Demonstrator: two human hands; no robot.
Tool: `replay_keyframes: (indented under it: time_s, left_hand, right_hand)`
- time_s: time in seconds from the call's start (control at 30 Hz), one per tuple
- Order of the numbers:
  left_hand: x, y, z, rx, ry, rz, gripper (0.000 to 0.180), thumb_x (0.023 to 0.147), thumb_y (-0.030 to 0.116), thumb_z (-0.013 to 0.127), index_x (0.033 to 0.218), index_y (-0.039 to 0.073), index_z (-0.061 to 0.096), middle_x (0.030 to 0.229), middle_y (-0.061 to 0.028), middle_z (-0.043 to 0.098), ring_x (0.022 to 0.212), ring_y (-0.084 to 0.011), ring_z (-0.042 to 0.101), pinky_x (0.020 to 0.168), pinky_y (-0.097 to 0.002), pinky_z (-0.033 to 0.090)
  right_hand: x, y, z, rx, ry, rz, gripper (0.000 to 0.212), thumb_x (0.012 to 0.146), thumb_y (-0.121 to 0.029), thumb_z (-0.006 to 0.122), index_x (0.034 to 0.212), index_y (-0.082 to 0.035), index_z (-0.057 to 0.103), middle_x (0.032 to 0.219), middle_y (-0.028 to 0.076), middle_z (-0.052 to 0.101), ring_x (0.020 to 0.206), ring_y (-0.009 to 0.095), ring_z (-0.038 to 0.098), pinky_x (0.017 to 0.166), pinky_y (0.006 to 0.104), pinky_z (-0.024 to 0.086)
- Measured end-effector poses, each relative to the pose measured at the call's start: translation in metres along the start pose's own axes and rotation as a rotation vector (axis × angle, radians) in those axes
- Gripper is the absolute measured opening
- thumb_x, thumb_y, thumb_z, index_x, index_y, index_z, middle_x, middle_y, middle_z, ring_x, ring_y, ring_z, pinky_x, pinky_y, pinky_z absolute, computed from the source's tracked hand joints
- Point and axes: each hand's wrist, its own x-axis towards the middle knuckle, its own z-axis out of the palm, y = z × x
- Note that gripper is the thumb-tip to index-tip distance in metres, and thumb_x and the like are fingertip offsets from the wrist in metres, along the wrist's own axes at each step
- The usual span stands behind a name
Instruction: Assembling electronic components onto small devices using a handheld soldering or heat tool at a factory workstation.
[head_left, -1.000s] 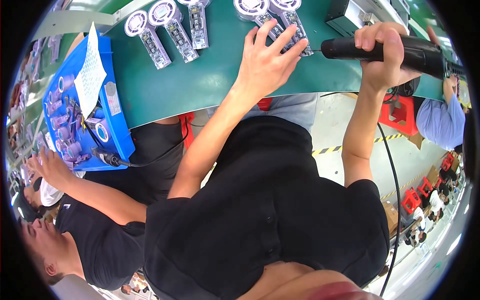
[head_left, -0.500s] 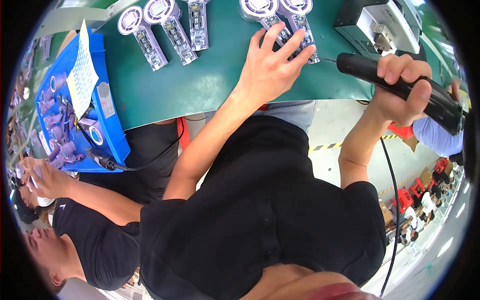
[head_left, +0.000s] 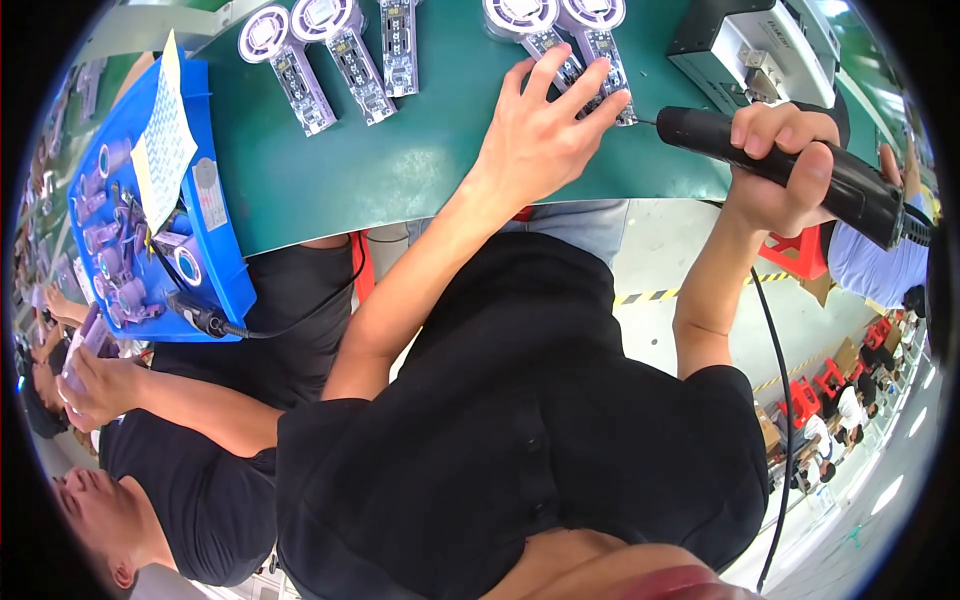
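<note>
My left hand (head_left: 545, 135) lies over two purple handle-shaped units with round heads, its fingers spread and fingertips touching them. The right unit (head_left: 606, 62) shows a bare circuit board along its handle; the left unit (head_left: 545, 40) is partly hidden by my fingers. Closed around a black electric screwdriver (head_left: 690, 132) is my right hand (head_left: 785, 160). The screwdriver points left, its thin bit close to the lower end of the right unit's handle; whether they touch I cannot tell.
Three similar units, one of them (head_left: 347, 75) in the middle, lie farther left on the green mat (head_left: 420, 150). A blue bin (head_left: 228, 240) of purple parts stands at the left edge. Behind my right hand is a grey-black box device (head_left: 765, 50). A co-worker (head_left: 190, 480) sits at left.
My right hand has moved slightly left, bringing the screwdriver bit up to the right unit's lower end. My left hand stays in place. The co-worker's hand has shifted.
</note>
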Motion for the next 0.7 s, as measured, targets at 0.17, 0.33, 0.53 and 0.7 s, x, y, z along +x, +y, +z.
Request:
replay_keyframes:
  time_s: [0.17,0.33,0.53,0.7]
  left_hand:
    - [0.0,0.0,0.0,0.003,0.002,0.001,0.04,0.074,0.012,0.077,0.112,0.021,0.073,0.131,-0.0015,0.059,0.121,-0.0355,0.049,0.088,-0.045,0.046]
    - [-0.001,0.0,-0.001,0.012,-0.003,0.009,0.038,0.075,0.015,0.077,0.113,0.021,0.073,0.131,-0.0015,0.059,0.122,-0.036,0.048,0.089,-0.0452,0.046]
    - [0.001,0.006,-0.01,-0.001,-0.04,-0.019,0.037,0.074,0.026,0.08,0.111,0.021,0.073,0.129,-0.0019,0.06,0.126,-0.0331,0.046,0.106,-0.0624,0.029]
    - [0.011,0.021,-0.012,-0.014,-0.015,-0.039,0.033,0.072,0.029,0.082,0.103,0.019,0.073,0.117,-0.0017,0.062,0.124,-0.0296,0.048,0.108,-0.0692,0.022]
  right_hand:
    - [-0.002,0.0,0.004,-0.026,0.126,-0.028,0.033,0.093,-0.035,0.055,0.084,-0.004,0.051,0.066,0.007,0.048,0.058,0.02,0.049,0.057,0.038,0.045]
    - [0.001,0.0,-0.009,0.052,0.076,-0.061,0.03,0.092,-0.034,0.053,0.085,-0.005,0.052,0.069,0.005,0.047,0.059,0.019,0.049,0.057,0.0374,0.043]
    - [-0.002,-0.002,-0.001,-0.004,0.132,-0.034,0.032,0.094,-0.035,0.054,0.083,-0.005,0.053,0.07,0.005,0.048,0.059,0.02,0.05,0.056,0.0384,0.044]
    - [-0.01,-0.002,-0.039,0.034,0.015,-0.061,0.031,0.094,-0.023,0.056,0.121,-0.016,0.042,0.077,0.008,0.053,0.058,0.021,0.052,0.053,0.0411,0.046]
